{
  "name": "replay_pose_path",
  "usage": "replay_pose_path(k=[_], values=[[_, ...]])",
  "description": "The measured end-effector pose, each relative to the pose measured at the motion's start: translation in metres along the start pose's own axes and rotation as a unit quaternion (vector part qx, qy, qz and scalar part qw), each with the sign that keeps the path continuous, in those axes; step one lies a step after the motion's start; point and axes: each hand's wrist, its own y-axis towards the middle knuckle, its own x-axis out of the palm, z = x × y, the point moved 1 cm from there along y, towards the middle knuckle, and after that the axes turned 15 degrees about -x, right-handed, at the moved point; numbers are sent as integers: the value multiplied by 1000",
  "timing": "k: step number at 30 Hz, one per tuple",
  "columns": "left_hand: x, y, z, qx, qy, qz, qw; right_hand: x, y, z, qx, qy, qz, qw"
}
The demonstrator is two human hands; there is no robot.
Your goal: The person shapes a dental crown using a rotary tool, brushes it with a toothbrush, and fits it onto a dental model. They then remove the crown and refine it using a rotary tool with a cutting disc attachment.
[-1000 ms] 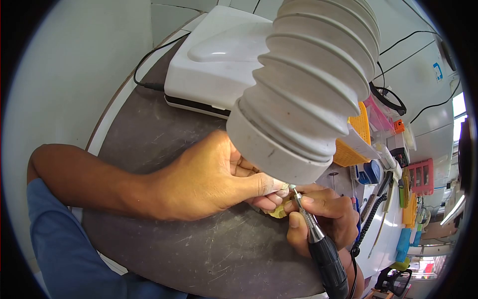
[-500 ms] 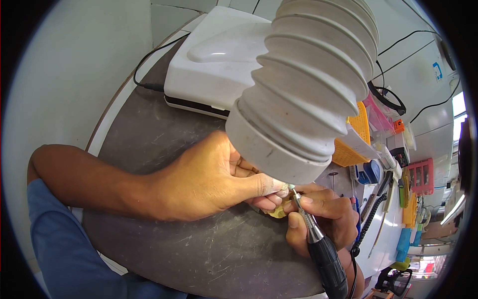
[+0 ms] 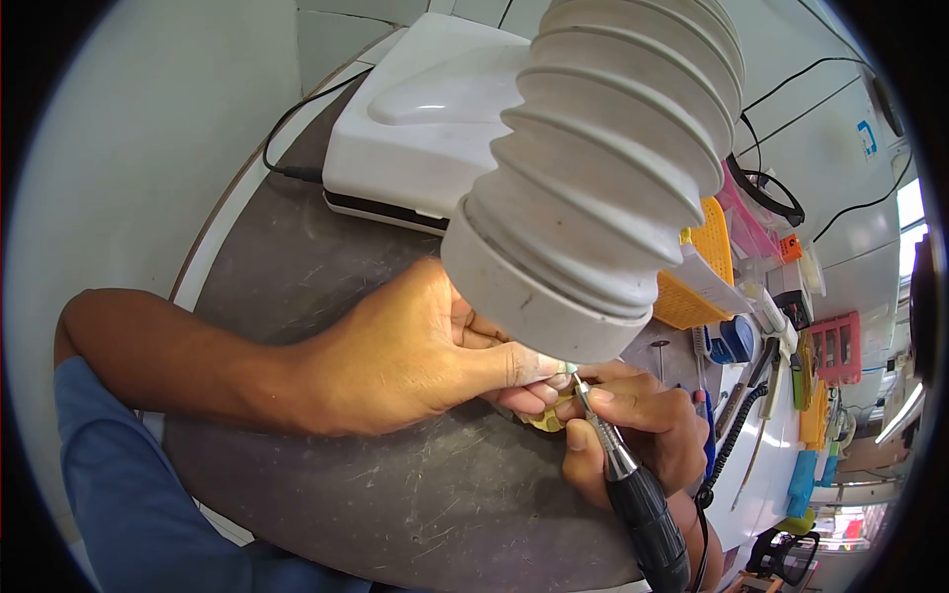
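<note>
My left hand (image 3: 400,371) comes in from the left, thumb and fingers closed on a small pale greenish-white piece (image 3: 570,368) that is mostly hidden. Gripped like a pen in my right hand (image 3: 657,425) is a rotary handpiece (image 3: 645,514) with a metal nose and black body. Its thin tip meets the pale piece right at my left fingertips. A yellow piece (image 3: 547,422) shows under the fingers, between both hands. Close above them hangs the rim of a white ribbed hose (image 3: 549,316), which covers part of the fingers.
Behind the hands a white box-shaped unit (image 3: 425,119) with a black cable (image 3: 301,173) stands on the scratched dark tabletop (image 3: 415,504). To the right are yellow baskets (image 3: 712,242), a pink basket (image 3: 837,351), hand tools and a coiled black cord (image 3: 736,435).
The hose has shifted slightly left in view. My right hand and the handpiece nose have moved a little left, with the tip still at the pale piece.
</note>
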Motion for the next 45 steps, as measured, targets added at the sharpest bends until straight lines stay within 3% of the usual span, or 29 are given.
replay_pose_path(k=[33, 36, 39, 42, 45], values=[[-1, 2, 0, 7, 22, -2, 1000, 2, 4, 4, -30, -28, -10, 999], [-1, 2, -2, 15, 19, 7, 1000, 5, 2, 7, -27, -13, 62, 998], [-1, 2, -1, 15, 21, 3, 1000, 3, 3, 7, -36, -21, 60, 997], [0, 1, 2, 5, 30, 4, 1000, 1, 4, 5, -45, -17, -7, 999], [0, 1, 1, 6, 25, 4, 1000, 4, 2, 6, -22, -22, 64, 997]])
